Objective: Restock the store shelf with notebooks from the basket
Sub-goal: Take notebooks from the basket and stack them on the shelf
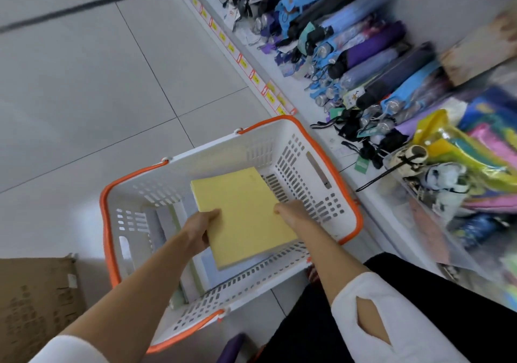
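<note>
Orange-rimmed basket [282, 138] beside umbrella shelf [302, 88]. Yellow notebook [243, 217] inside, long axis toward shelf; left hand [200, 227] clamped on edge, right hand [289, 208] grip hidden, cannot tell.

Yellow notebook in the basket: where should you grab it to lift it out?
Probably by its two long side edges, from above. The yellow notebook lies flat and tilted; the left hand and right hand already meet those edges inside the basket.

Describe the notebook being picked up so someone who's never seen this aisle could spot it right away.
Look at the white basket with orange rim on the floor beside the shelf of umbrellas. Inside it, the yellow notebook is held by the left hand and right hand. It is the only yellow one, above paler notebooks.
</note>
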